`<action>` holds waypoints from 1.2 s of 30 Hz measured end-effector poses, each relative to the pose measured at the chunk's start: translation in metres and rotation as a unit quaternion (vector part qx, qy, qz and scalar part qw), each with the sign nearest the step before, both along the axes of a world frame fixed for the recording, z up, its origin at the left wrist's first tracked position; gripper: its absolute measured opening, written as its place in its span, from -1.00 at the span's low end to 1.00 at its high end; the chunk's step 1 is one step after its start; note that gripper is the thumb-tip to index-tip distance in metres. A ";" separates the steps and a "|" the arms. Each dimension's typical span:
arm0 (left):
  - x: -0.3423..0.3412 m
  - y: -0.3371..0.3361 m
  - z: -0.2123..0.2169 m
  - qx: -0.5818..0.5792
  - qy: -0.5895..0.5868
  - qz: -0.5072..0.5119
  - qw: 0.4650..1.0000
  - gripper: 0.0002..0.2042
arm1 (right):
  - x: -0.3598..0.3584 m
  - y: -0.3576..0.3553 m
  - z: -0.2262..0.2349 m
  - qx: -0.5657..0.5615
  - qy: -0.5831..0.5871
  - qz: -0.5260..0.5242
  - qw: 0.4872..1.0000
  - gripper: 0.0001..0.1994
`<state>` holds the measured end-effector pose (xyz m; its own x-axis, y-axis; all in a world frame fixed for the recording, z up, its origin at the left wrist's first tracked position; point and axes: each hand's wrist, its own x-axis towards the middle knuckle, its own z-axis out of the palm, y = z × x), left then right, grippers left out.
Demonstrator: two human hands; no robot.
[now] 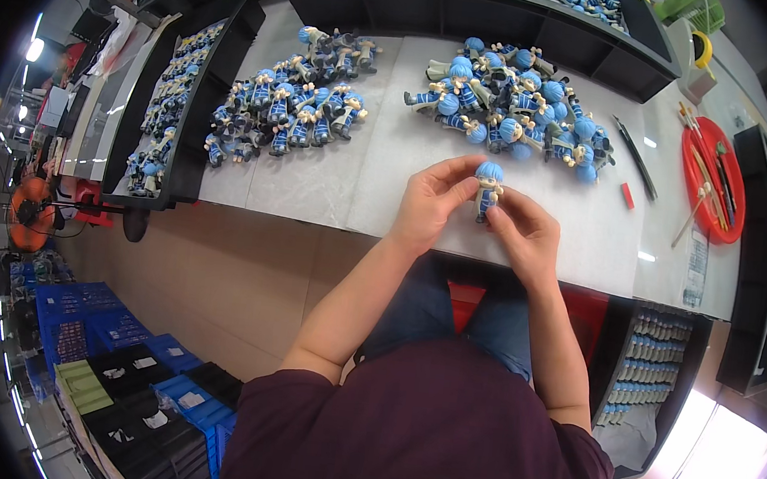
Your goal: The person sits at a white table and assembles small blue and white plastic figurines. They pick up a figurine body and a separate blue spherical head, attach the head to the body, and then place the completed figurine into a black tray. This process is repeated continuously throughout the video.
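Note:
A small blue-haired figurine in a blue and grey outfit is held upright over the near edge of the white table. My left hand pinches it from the left, thumb at the head and upper body. From the other side my right hand grips it, the thumb against its lower body. Just beyond my hands lies a loose heap of like figurines with blue hair. Another heap of figurines is spread to the left.
Black trays of figurines stand at the left, at the back and below the table at right. On the right lie a dark pen-like tool, a small red block and a red oval tray with brushes.

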<state>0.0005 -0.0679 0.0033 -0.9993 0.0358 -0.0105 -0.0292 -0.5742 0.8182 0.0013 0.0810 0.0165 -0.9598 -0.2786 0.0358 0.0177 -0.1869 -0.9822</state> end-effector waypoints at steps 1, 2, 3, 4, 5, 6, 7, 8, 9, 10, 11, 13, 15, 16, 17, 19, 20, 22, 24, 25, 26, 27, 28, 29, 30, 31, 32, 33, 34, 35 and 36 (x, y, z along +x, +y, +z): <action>0.000 0.000 0.001 0.007 -0.003 -0.003 1.000 -0.74 | 0.000 -0.001 0.001 -0.006 0.006 -0.008 1.000 -0.70; 0.000 0.000 0.002 0.013 -0.007 -0.006 1.000 -0.74 | 0.001 -0.002 0.001 -0.012 0.011 -0.017 1.000 -0.69; 0.000 0.001 0.002 0.006 -0.002 -0.001 1.000 -0.75 | 0.001 -0.001 -0.001 0.002 0.026 -0.021 0.999 -0.68; 0.000 0.002 0.003 0.000 0.003 0.004 1.000 -0.75 | 0.000 0.000 -0.006 0.017 0.040 -0.024 0.999 -0.67; 0.000 0.002 0.003 -0.007 0.008 0.009 1.000 -0.75 | -0.001 0.001 -0.008 0.031 0.055 -0.028 0.998 -0.66; 0.001 0.002 0.002 -0.033 0.012 0.009 0.999 -0.74 | 0.000 0.001 -0.008 0.037 0.073 -0.035 0.996 -0.65; 0.001 0.001 0.002 -0.058 0.016 0.009 0.998 -0.73 | 0.001 0.001 -0.009 0.043 0.090 -0.041 0.994 -0.63; 0.001 0.000 0.002 -0.084 0.020 0.009 0.996 -0.72 | 0.001 0.001 -0.009 0.049 0.109 -0.047 0.992 -0.62; 0.000 -0.002 0.001 -0.067 0.000 0.010 0.998 -0.73 | 0.001 0.001 -0.009 0.067 0.140 -0.058 0.986 -0.61; -0.001 -0.004 -0.002 -0.051 -0.019 0.010 0.998 -0.74 | -0.001 0.001 -0.009 0.085 0.172 -0.070 0.979 -0.60; -0.002 -0.005 -0.002 -0.035 -0.039 0.010 0.999 -0.74 | -0.003 0.000 -0.009 0.102 0.204 -0.081 0.970 -0.59; -0.001 -0.007 0.002 0.039 -0.033 -0.005 0.999 -0.74 | -0.001 -0.003 -0.004 0.035 0.102 -0.073 0.992 -0.55; -0.001 -0.008 0.003 0.080 -0.020 -0.015 0.996 -0.73 | -0.001 -0.003 -0.003 0.008 0.038 -0.053 0.998 -0.53; -0.001 -0.008 0.003 0.085 -0.009 -0.019 0.996 -0.72 | -0.001 -0.001 -0.004 0.016 0.026 -0.038 0.999 -0.52; -0.001 -0.007 0.002 0.090 0.001 -0.022 0.996 -0.72 | -0.001 0.000 -0.004 0.024 0.013 -0.022 0.999 -0.51; 0.000 -0.006 0.002 0.066 0.024 -0.026 0.997 -0.69 | 0.000 -0.003 -0.006 0.017 0.059 -0.055 0.997 -0.53; 0.000 -0.005 0.002 0.056 0.035 -0.029 0.997 -0.68 | 0.000 -0.003 -0.006 0.014 0.082 -0.073 0.994 -0.53; 0.000 -0.002 0.003 0.041 0.029 -0.023 0.998 -0.67 | 0.000 -0.001 -0.008 0.016 0.084 -0.080 0.993 -0.54; 0.001 -0.002 0.004 0.031 0.020 -0.018 0.999 -0.67 | 0.000 -0.001 -0.008 0.013 0.086 -0.085 0.993 -0.54; 0.002 -0.002 0.004 0.030 0.015 -0.017 0.999 -0.68 | 0.000 -0.001 -0.008 0.011 0.087 -0.086 0.992 -0.54; 0.003 -0.003 0.003 0.029 0.009 -0.016 0.999 -0.68 | 0.000 -0.002 -0.008 0.009 0.088 -0.087 0.992 -0.54; 0.003 -0.002 0.002 0.010 0.019 -0.007 1.000 -0.68 | 0.000 -0.002 -0.008 0.003 0.087 -0.086 0.993 -0.54; 0.004 -0.001 0.001 -0.009 0.028 0.001 1.000 -0.68 | 0.001 -0.002 -0.009 -0.003 0.085 -0.086 0.993 -0.53; 0.004 -0.001 -0.001 -0.028 0.037 0.010 0.999 -0.68 | 0.001 -0.002 -0.010 -0.009 0.084 -0.086 0.993 -0.53; 0.005 -0.001 -0.001 -0.033 0.039 0.014 0.999 -0.68 | 0.001 -0.002 -0.010 0.000 0.088 -0.085 0.992 -0.53; 0.006 -0.002 -0.002 -0.038 0.041 0.017 0.998 -0.67 | 0.002 -0.003 -0.011 0.008 0.092 -0.085 0.992 -0.52; 0.006 -0.002 -0.002 -0.043 0.043 0.019 0.998 -0.67 | 0.002 -0.003 -0.012 0.016 0.096 -0.087 0.991 -0.52; 0.006 -0.003 -0.003 -0.038 0.043 0.021 0.998 -0.68 | 0.003 -0.003 -0.011 0.021 0.100 -0.081 0.991 -0.52; 0.007 -0.004 -0.004 -0.032 0.042 0.022 0.998 -0.68 | 0.003 -0.003 -0.009 0.026 0.103 -0.077 0.991 -0.53; 0.005 -0.003 -0.004 -0.026 0.043 0.017 0.999 -0.69 | 0.003 -0.002 -0.007 0.031 0.107 -0.079 0.991 -0.54; 0.004 -0.002 -0.003 -0.026 0.039 0.028 0.999 -0.70 | 0.003 -0.001 -0.006 0.035 0.118 -0.075 0.990 -0.56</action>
<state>0.0044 -0.0703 0.0004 -0.9976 -0.0195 0.0669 0.0670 -0.5304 0.8451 0.0040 0.0796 0.0103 -0.9581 -0.1425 0.2487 -0.2358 -0.1012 -0.9665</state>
